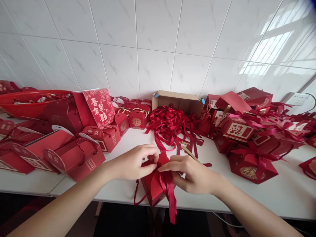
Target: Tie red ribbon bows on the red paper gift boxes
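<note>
A small red gift box [151, 187] stands at the table's front edge, with a twisted red cord handle [137, 194] hanging off its left side. A shiny red ribbon [171, 200] lies over its top, and the tails drop past the table edge. My left hand [138, 162] pinches the ribbon at the top of the box, thumb and forefinger close together. From the right, my right hand [191, 172] has its fingers closed on the same ribbon. My fingers partly hide the spot where the ribbon crosses.
Behind the box, a heap of red ribbons [170, 123] spills from a cardboard box [177, 95]. Red boxes with cord handles [81, 158] crowd the left. Ribboned boxes [251, 164] are piled at the right. A red basin [29, 107] stands far left, against the tiled wall [155, 69].
</note>
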A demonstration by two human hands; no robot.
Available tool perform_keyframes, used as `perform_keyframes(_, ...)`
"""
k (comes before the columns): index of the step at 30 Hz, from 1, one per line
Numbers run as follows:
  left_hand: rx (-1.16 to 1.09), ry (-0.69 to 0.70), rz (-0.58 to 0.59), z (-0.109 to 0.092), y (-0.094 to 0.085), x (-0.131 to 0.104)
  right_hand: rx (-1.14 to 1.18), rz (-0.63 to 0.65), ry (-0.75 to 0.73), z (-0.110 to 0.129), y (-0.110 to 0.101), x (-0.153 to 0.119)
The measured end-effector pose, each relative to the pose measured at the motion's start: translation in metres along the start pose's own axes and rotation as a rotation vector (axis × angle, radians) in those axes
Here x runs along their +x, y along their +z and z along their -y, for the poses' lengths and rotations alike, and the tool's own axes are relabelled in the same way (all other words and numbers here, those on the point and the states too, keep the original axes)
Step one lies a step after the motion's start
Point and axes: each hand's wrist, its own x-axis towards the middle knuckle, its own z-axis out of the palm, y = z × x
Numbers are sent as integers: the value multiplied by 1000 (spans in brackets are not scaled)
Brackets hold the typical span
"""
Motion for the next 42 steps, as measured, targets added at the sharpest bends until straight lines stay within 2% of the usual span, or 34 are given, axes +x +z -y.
perform_keyframes(7, 0, -10, 73, 9, 1, 0, -13, 61, -68, -8, -4, 0)
perform_keyframes(11, -11, 32, 59, 14, 3, 5, -20, 125, -53, -13, -2, 1)
perform_keyframes(16, 136, 68, 12, 20, 3, 12, -5, 194, -74, -22, 1, 3)
perform_keyframes(22, -223, 13, 86, 26, 10, 9, 71, 122, -99, -26, 3, 2)
perform_keyframes(25, -319, 36, 100, 27, 14, 7, 115, 100, -131, -26, 4, 2)
perform_keyframes(28, -296, 54, 75, 29, 15, 8, 97, 124, -125, -27, 4, 1)
perform_keyframes(31, -176, 70, 22, 32, 13, 11, 63, 163, -95, -27, 5, 0)
perform_keyframes(35, -136, 99, -43, 33, 8, 12, 70, 149, -91, -27, 5, 0)
perform_keyframes(42, -288, 99, 98, 32, 2, 6, 120, 89, -142, -27, 6, 1)
